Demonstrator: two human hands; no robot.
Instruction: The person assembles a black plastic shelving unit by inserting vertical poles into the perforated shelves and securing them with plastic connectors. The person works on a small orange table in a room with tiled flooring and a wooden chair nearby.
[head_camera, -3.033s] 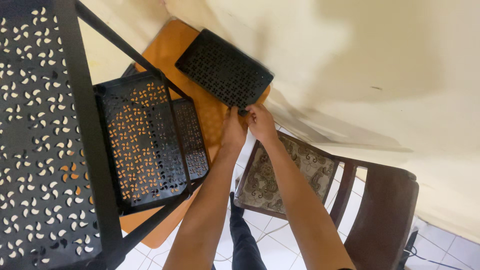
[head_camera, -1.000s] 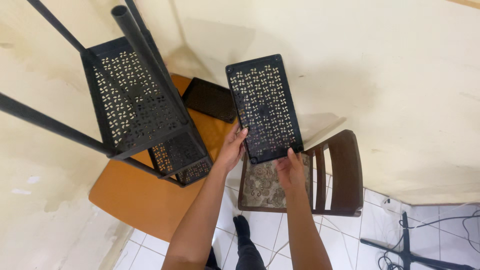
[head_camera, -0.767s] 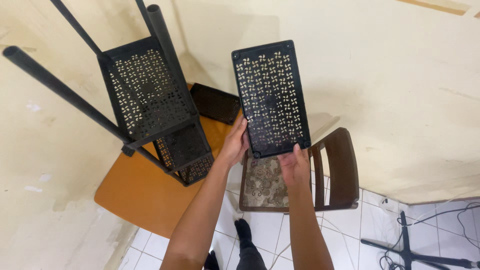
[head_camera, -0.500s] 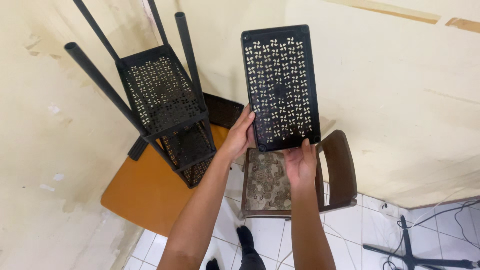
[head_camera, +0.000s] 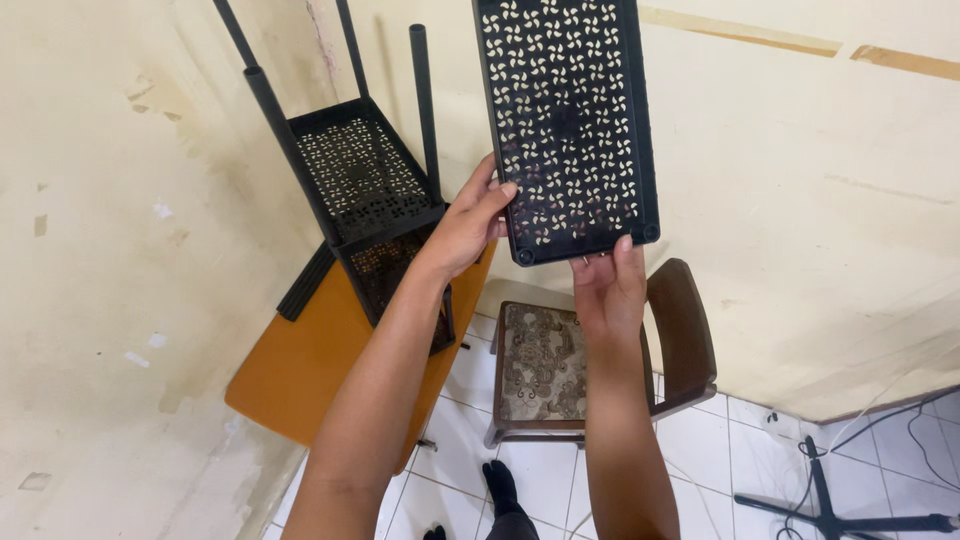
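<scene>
Black perforated shelf panel (head_camera: 568, 125) held high against wall, above chair (head_camera: 590, 365). Left hand (head_camera: 468, 222) grip clasps left edge; right hand (head_camera: 608, 288) grip pinches bottom edge. Best kept level, corner sockets lined up over rack (head_camera: 370, 195) poles on tabletop (head_camera: 300, 375).

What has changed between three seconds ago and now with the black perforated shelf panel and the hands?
The black perforated shelf panel has been picked up off the orange table and raised high before the wall. The left hand now grips its side edge, the right hand its bottom edge. The shelf rack stays on the table, the chair beside it.
</scene>
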